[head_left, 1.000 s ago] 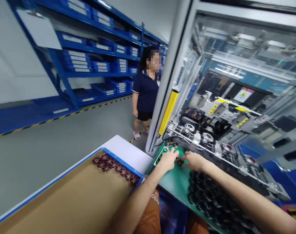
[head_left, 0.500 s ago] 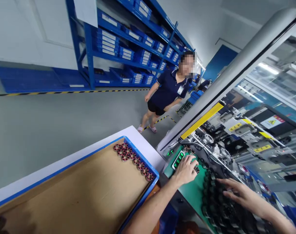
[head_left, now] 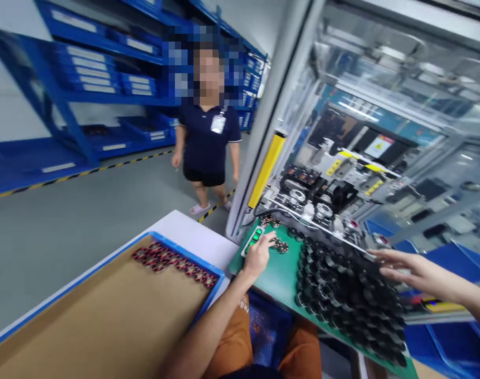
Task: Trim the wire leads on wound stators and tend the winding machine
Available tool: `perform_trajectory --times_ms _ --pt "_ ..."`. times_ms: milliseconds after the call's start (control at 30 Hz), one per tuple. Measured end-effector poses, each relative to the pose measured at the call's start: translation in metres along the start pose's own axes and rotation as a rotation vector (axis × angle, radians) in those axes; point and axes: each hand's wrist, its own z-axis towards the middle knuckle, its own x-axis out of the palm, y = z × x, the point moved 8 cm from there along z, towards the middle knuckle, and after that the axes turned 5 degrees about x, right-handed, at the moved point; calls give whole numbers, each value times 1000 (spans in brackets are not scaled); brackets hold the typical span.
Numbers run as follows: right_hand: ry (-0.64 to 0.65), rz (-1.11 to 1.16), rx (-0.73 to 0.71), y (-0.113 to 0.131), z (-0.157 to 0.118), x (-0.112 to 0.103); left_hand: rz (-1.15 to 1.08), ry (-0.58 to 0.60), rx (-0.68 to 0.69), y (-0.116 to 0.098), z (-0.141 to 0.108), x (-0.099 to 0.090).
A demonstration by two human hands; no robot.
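My left hand (head_left: 259, 255) is over the green mat (head_left: 273, 271), beside a white box with green lit keys (head_left: 252, 239). Its fingers are bent toward a few small copper-wound rings (head_left: 280, 245); whether it grips one is hidden. My right hand (head_left: 401, 267) hangs with fingers apart and nothing in them, above the far right part of the black round parts (head_left: 342, 289). Those parts stand in packed rows on the mat. More copper-wound rings (head_left: 270, 221) lie at the mat's back left corner.
A blue-edged tray (head_left: 105, 326) with several red-black rings (head_left: 172, 258) stands on the left. Behind the mat is a machine with metal fixtures (head_left: 324, 210) and a yellow strip on its frame post (head_left: 267, 168). A person (head_left: 210, 137) stands beyond, before blue shelves (head_left: 93, 79).
The view has swung right, showing more of the machine and black parts. My right hand has moved from low over the black parts toward the machine's front edge. The person appears nearer.
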Motion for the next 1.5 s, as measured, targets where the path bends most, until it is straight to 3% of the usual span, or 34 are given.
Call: perform_trajectory --times_ms 100,167,300,433,500,567,700,767,867,1267,1500 --pt "8 76 70 -52 -11 -14 65 -25 17 -19 9 -5" --pt "31 73 116 -83 -13 -21 137 -52 69 -43 25 -7" --pt "-82 -169 117 -130 6 -48 234 9 305 -124 84 11" --pt "-230 -285 167 -170 47 -72 287 109 512 -210 164 61" --pt "-290 -312 188 -184 71 -77 361 189 559 -238 205 101" --pt "-315 -318 200 -193 94 -76 454 301 569 -254 239 147" --pt "-282 -295 207 -201 133 -63 578 448 530 -260 279 225" --pt "-254 -276 203 -201 146 -58 631 481 518 -257 287 250" --pt "-212 -244 203 -199 160 -56 708 545 489 -249 293 272" --pt "44 -53 346 -205 189 -40 814 891 331 -218 300 309" --pt "65 -60 377 -205 194 -39 794 931 320 -227 296 301"
